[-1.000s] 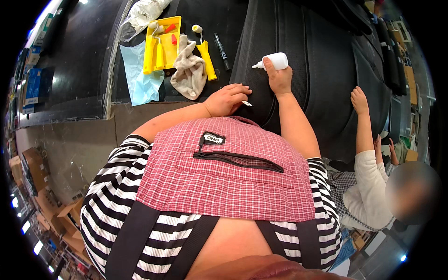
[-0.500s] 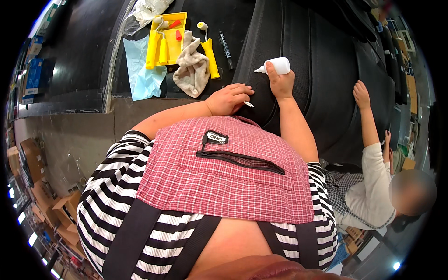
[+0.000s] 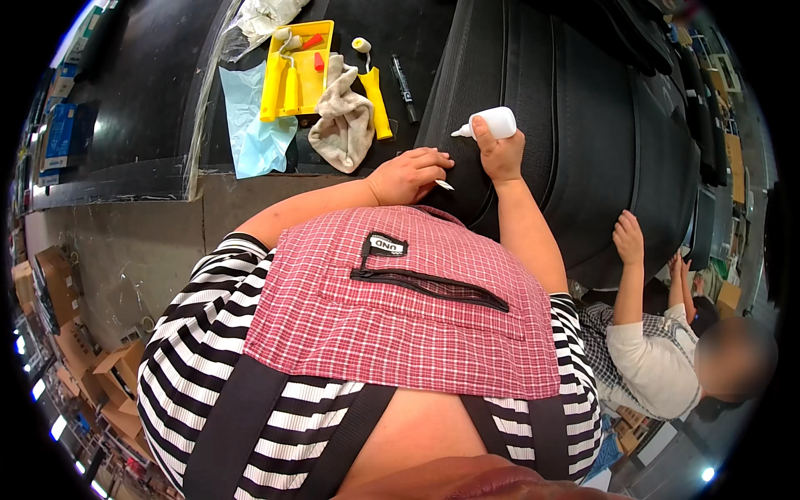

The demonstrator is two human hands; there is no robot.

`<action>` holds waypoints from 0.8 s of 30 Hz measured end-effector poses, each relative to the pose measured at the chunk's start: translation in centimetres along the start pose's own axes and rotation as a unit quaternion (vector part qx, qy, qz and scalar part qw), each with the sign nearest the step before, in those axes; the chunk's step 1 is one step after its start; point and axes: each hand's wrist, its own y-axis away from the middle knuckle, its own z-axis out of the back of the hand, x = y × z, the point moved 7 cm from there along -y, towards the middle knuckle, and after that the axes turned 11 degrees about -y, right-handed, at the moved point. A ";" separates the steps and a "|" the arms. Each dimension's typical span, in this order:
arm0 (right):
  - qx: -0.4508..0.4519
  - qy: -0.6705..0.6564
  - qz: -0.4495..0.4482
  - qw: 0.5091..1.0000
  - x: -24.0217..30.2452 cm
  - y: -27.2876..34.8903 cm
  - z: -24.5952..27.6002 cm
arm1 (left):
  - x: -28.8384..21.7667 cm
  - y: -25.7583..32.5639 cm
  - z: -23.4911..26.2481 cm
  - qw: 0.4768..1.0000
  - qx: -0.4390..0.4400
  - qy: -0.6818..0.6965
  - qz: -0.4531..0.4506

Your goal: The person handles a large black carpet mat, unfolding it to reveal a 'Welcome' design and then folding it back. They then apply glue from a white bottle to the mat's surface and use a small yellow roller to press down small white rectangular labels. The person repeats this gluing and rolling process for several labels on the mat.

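My right hand (image 3: 502, 156) grips a white squeeze bottle (image 3: 501, 122) with a narrow nozzle. The bottle is tilted on its side, its tip pointing left above the black textured sheet (image 3: 575, 125). My left hand (image 3: 410, 176) is closed at the sheet's near left edge, its fingertips against the black material. A small slim white piece (image 3: 444, 185) sticks out from beneath its fingers; most of it is hidden, so its kind cannot be told.
Left of the sheet, a yellow paint tray (image 3: 315, 83), a small roller (image 3: 375, 96), a beige rag (image 3: 342, 127), a blue cloth (image 3: 250, 125) and a black marker (image 3: 403, 87) lie on the dark table (image 3: 125, 100). A co-worker's hand (image 3: 628, 237) touches the sheet at right.
My right hand and the bottle have shifted slightly nearer to me. The co-worker's hand has moved back along the sheet toward the near edge. My left hand stays put.
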 end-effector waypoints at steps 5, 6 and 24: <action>0.006 -0.007 -0.005 1.000 0.0 0.2 0.0 | 0.0 0.0 0.0 1.000 -0.002 0.000 0.002; 0.007 -0.003 -0.003 1.000 0.0 0.3 0.0 | -0.1 0.0 0.1 1.000 -0.003 0.001 0.002; -0.067 0.013 -0.049 0.996 -1.8 -1.4 1.8 | -0.3 -0.2 0.4 1.000 -0.002 -0.023 -0.006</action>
